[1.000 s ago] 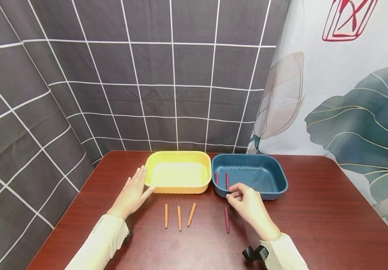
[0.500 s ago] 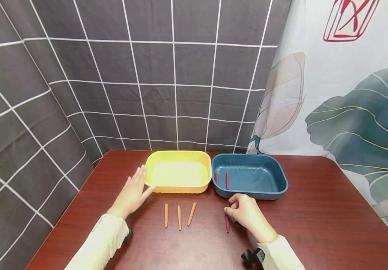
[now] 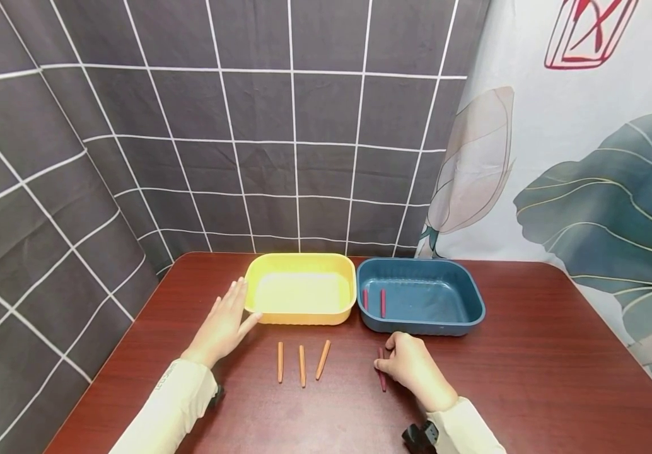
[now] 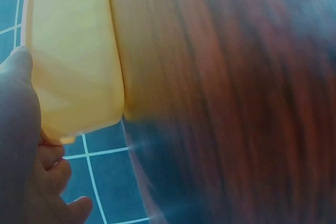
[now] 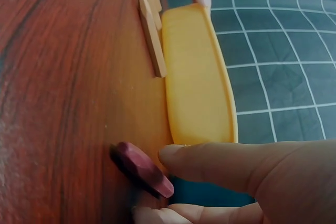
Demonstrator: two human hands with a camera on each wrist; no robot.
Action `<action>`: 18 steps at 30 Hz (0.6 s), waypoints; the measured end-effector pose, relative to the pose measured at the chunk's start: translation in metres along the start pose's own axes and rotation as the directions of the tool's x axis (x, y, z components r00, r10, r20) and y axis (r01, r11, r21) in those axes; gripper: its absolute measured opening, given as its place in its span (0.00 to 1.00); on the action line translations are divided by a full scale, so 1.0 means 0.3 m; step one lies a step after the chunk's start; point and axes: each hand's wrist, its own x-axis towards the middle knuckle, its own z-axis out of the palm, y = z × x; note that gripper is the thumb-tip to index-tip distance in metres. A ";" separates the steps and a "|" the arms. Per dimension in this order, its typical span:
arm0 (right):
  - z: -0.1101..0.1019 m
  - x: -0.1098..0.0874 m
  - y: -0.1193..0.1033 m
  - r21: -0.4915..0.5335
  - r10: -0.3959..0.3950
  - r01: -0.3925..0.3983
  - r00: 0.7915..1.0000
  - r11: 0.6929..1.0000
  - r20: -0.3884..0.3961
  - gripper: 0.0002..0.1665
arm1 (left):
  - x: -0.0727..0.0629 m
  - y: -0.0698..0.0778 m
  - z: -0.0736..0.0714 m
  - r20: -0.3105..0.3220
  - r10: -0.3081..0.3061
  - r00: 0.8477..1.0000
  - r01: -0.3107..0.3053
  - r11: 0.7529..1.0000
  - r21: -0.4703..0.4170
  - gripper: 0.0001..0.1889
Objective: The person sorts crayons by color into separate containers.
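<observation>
My right hand [image 3: 419,371] is lowered over a dark red crayon [image 3: 383,380] on the table, in front of the blue tray [image 3: 428,328]. In the right wrist view, thumb and fingers stand on either side of that crayon [image 5: 143,167], with a gap visible beside it. Two more red crayons [image 3: 383,303] lie inside the blue tray at its left end. My left hand [image 3: 218,329] rests against the left end of the yellow tray [image 3: 303,319], fingers extended and thumb at the front corner. Three orange crayons [image 3: 302,366] lie in front of the yellow tray.
Both trays stand side by side near the back edge of the reddish-brown table [image 3: 303,422]. Behind the table hangs a dark grid-patterned cloth [image 3: 326,164], with a leaf-printed cloth [image 3: 558,189] at the right.
My right hand has moved from the blue tray's front rim toward me, down onto the red crayon on the table. The left hand has stayed at the yellow tray.
</observation>
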 end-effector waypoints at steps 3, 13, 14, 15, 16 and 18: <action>0.007 -0.002 0.000 0.002 -0.002 0.002 1.000 1.000 0.008 0.17 | -0.001 -0.001 0.001 -0.003 0.002 1.000 -0.002 1.000 0.004 0.44; 0.011 -0.004 -0.003 0.015 -0.025 0.025 1.000 1.000 0.012 0.16 | 0.000 -0.002 0.003 -0.001 0.001 1.000 -0.001 1.000 0.003 0.44; 0.011 -0.003 -0.002 0.013 -0.026 0.025 1.000 1.000 0.012 0.16 | 0.000 -0.002 0.003 -0.002 0.001 1.000 -0.001 1.000 0.004 0.44; 0.011 -0.003 -0.002 0.011 -0.027 0.027 1.000 1.000 0.011 0.15 | 0.001 -0.002 0.003 -0.001 0.001 1.000 -0.001 1.000 0.005 0.44; 0.012 -0.002 -0.001 0.012 -0.027 0.026 1.000 1.000 0.011 0.15 | 0.001 -0.002 0.003 -0.002 0.001 1.000 -0.001 1.000 0.006 0.44; 0.012 -0.003 -0.001 0.018 -0.023 0.023 1.000 1.000 0.012 0.14 | 0.001 -0.002 0.003 -0.001 0.002 1.000 -0.002 1.000 0.007 0.44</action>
